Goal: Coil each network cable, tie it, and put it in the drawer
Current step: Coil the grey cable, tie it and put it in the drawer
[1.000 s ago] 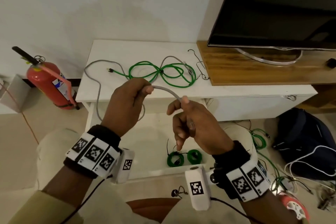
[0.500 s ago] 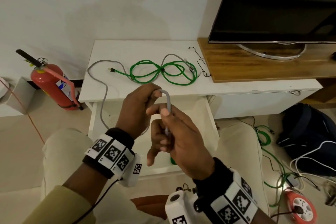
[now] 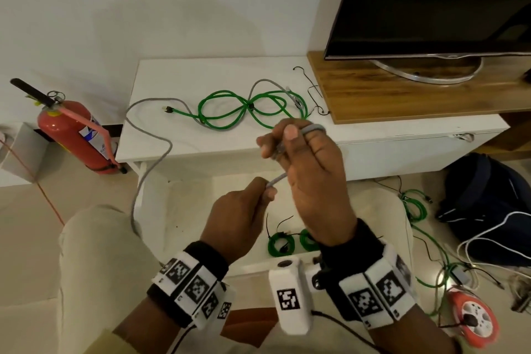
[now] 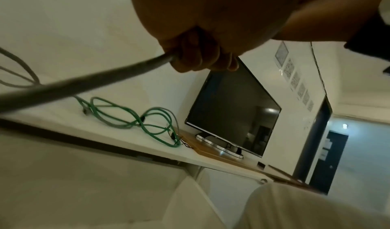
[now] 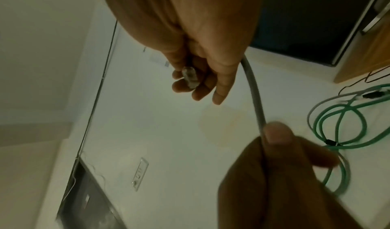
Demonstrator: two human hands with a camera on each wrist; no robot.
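Note:
A grey network cable [image 3: 149, 158] trails off the white cabinet top [image 3: 201, 72] and down to my hands. My right hand [image 3: 287, 138] is raised and grips the cable's end, bent over its fingers; in the right wrist view its clear plug [image 5: 190, 77] lies in the curled fingers. Lower down, my left hand [image 3: 267, 190] pinches the same cable [image 4: 94, 82]. A short taut stretch [image 5: 255, 99] runs between the hands. A green cable [image 3: 244, 109] lies loose on the cabinet. Coiled green cables [image 3: 283, 243] lie in the open drawer [image 3: 253, 266] under my hands.
A TV [image 3: 431, 3] stands on a wooden board [image 3: 402, 95] at the right. Black wire ties [image 3: 313, 95] lie near the green cable. A fire extinguisher [image 3: 77, 135] stands on the floor at the left. A backpack [image 3: 488, 195], loose cables and a red reel [image 3: 471, 319] sit at the right.
The hands were together at the cable's bend. My right hand has risen with the cable's end, and my left hand has dropped lower along the cable, leaving a stretch between them.

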